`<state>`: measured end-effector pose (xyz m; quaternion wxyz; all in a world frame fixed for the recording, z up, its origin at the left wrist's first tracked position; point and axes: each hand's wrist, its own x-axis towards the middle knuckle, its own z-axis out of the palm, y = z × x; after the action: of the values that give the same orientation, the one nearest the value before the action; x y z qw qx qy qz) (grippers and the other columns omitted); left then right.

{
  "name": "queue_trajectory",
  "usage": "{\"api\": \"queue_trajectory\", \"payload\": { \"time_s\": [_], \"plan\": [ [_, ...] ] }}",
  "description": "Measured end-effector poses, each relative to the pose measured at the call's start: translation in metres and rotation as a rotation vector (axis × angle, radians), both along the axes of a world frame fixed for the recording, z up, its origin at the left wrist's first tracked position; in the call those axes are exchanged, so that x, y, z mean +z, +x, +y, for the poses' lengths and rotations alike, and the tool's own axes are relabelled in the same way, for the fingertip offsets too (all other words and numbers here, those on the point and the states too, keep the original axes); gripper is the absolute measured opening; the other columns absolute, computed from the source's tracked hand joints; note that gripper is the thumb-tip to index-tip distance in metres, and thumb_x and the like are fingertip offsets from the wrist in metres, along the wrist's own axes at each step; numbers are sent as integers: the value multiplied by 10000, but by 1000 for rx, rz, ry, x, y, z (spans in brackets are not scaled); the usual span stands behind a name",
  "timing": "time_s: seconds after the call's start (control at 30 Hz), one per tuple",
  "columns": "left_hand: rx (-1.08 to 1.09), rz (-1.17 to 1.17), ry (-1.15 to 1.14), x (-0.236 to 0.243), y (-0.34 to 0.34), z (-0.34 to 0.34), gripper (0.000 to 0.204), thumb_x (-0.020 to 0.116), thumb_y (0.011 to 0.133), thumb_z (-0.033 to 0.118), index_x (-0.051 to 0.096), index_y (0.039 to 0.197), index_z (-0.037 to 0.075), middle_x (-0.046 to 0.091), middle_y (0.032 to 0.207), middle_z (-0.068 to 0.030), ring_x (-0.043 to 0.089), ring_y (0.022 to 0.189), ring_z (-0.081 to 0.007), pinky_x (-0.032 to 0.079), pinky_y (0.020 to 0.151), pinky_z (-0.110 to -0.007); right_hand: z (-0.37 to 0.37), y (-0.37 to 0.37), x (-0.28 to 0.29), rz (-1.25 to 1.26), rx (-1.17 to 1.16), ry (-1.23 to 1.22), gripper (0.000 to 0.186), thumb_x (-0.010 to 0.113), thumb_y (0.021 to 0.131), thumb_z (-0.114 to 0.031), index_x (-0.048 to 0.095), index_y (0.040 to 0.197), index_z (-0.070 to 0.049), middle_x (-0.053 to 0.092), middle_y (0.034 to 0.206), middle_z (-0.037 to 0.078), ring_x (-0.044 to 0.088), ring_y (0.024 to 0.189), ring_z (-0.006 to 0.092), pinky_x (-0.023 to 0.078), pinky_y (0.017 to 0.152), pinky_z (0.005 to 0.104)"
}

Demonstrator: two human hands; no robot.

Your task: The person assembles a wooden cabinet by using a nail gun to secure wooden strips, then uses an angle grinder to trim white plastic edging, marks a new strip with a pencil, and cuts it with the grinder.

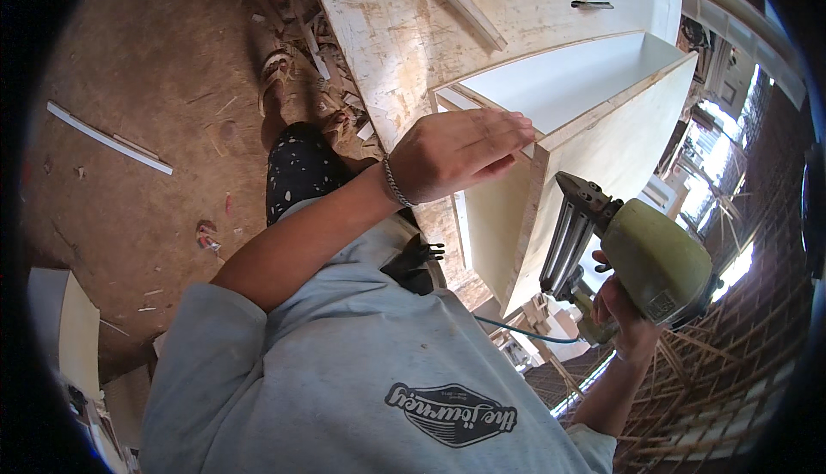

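My left hand (465,154) lies with its fingers stretched out over the near corner of a wooden box (615,126). The box has white inner faces and pale plywood outer faces, and its raw panel edges show. Whether the palm presses on the edge or hovers just above it, I cannot tell. On the right, my right hand (626,317) is wrapped round the handle of a green nail gun (658,255). The gun's dark nose points at the outer face of the box, close to its upper edge. A thin blue hose (533,334) runs near the handle.
The box rests on a worn, stained worktable (379,9). A narrow wood strip (465,8) and a small dark tool (591,4) lie on it. Wood scraps (331,65) litter the floor beside my feet, and a white strip (107,138) lies farther left.
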<state>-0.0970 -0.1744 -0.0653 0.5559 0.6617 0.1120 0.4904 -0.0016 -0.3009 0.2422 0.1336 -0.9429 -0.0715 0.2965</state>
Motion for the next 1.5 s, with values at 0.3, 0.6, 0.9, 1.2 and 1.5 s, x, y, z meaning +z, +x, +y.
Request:
{"api": "queue_trajectory", "payload": {
  "time_s": [0.3, 0.6, 0.9, 1.2, 1.5],
  "plan": [
    [-3, 14, -16, 1, -1, -1, 582, 833, 733, -6, 655, 1283, 54, 721, 1224, -110, 754, 956, -231, 628, 812, -326, -35, 13, 3, -32, 317, 3, 612, 741, 840, -34, 474, 1378, 85, 686, 1135, 287, 535, 502, 122, 466, 445, 274],
    [27, 7, -26, 1, 1, -3, 586, 831, 729, -9, 656, 1284, 58, 725, 1212, -103, 753, 956, -227, 628, 810, -325, -22, 8, 4, -61, 82, -99, 526, 885, 784, -197, 673, 1244, -57, 722, 1155, 103, 691, 1038, 235, 556, 879, 396],
    [16, 18, -53, -5, 0, -9, 535, 814, 750, -19, 672, 1257, 78, 702, 1258, -107, 728, 1048, -249, 622, 878, -346, -22, 0, -12, -43, 110, 113, 618, 763, 845, -70, 473, 1361, 106, 685, 1113, 299, 577, 506, 141, 468, 433, 277],
    [16, 70, -96, -3, -1, -13, 543, 836, 717, 10, 701, 1233, 114, 692, 1197, -56, 692, 1082, -221, 607, 896, -346, -12, -4, -12, 16, 97, 190, 574, 787, 864, -95, 512, 1312, 135, 690, 1089, 283, 567, 493, 134, 459, 419, 268],
    [30, 83, -103, -2, -1, -14, 559, 837, 711, 16, 707, 1243, 125, 694, 1168, -25, 685, 1064, -204, 603, 885, -342, -12, -4, -11, -21, 171, 154, 551, 777, 866, -91, 519, 1300, 132, 696, 1057, 284, 568, 484, 130, 453, 419, 262]
  ]
}}
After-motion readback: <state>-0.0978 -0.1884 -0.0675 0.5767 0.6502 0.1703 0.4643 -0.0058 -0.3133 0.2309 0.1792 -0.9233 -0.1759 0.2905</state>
